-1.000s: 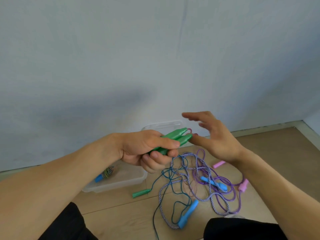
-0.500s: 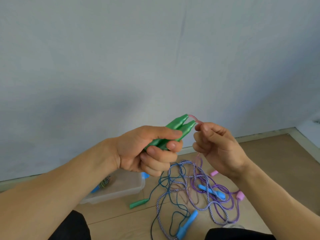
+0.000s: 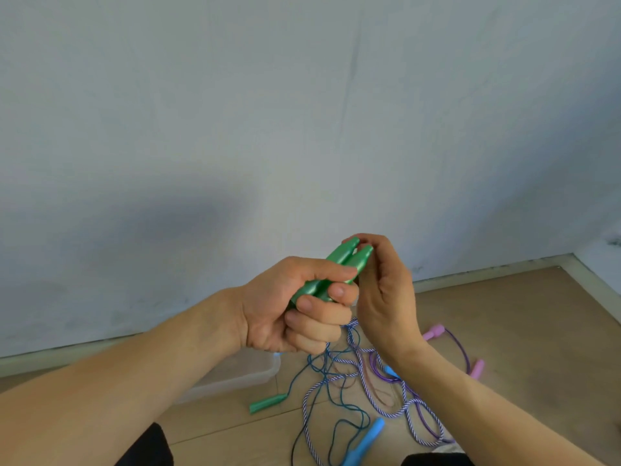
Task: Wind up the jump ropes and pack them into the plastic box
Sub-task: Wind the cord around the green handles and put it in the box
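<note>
Winding step: left hand (image 3: 295, 311) grips green handles (image 3: 339, 267), right hand (image 3: 383, 290) fingers curled at tips, likely pinching cord; next, wrap it round.

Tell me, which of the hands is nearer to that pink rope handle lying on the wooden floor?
Right. The right hand is raised beside the tips of the paired green handles, its wrist up-left of the pink rope handle. The left hand, gripping those handles, is farther left.

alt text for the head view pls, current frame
Left hand grips two green handles side by side while right hand curls at their tips. Below, tangled ropes lie on the floor beside a plastic box.
</note>
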`<control>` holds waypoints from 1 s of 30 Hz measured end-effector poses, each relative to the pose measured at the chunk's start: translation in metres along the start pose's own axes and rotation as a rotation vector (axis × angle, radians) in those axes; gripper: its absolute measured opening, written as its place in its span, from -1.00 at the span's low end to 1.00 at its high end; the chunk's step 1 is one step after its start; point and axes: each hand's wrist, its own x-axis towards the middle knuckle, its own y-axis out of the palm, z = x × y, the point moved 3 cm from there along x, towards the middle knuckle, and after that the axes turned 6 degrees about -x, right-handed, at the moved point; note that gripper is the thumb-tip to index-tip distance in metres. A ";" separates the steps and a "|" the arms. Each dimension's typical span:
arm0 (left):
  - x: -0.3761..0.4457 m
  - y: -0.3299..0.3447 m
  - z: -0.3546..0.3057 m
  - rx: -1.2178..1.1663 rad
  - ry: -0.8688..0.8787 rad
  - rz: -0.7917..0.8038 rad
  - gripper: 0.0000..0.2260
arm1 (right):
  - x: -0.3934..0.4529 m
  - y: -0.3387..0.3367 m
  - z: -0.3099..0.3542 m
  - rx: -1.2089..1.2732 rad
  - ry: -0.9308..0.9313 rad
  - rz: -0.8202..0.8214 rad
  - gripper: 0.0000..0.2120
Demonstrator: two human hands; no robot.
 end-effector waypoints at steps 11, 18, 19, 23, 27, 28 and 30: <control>-0.006 -0.031 -0.002 0.603 0.088 -0.734 -0.60 | -0.002 0.026 -0.026 -0.331 0.295 0.465 -0.73; -0.005 -0.048 -0.002 1.268 -0.112 -1.014 -0.63 | -0.010 0.030 -0.024 -0.856 0.009 0.739 -0.83; -0.002 -0.050 0.000 1.410 -0.186 -1.017 -0.61 | -0.013 0.031 -0.024 -0.947 -0.067 0.771 -0.85; 0.009 -0.048 0.012 1.748 -0.477 -0.913 -0.69 | -0.015 0.031 -0.028 -1.091 -0.257 0.900 -0.81; 0.019 -0.048 0.027 1.883 -0.636 -0.798 -0.73 | -0.004 0.021 -0.021 -0.970 -0.215 0.855 -0.63; 0.022 -0.048 0.032 1.892 -0.647 -0.745 -0.71 | -0.002 0.018 -0.019 -0.924 -0.182 0.836 -0.67; 0.027 -0.046 0.038 1.909 -0.616 -0.620 -0.64 | 0.001 0.012 -0.021 -0.813 -0.083 0.841 -0.74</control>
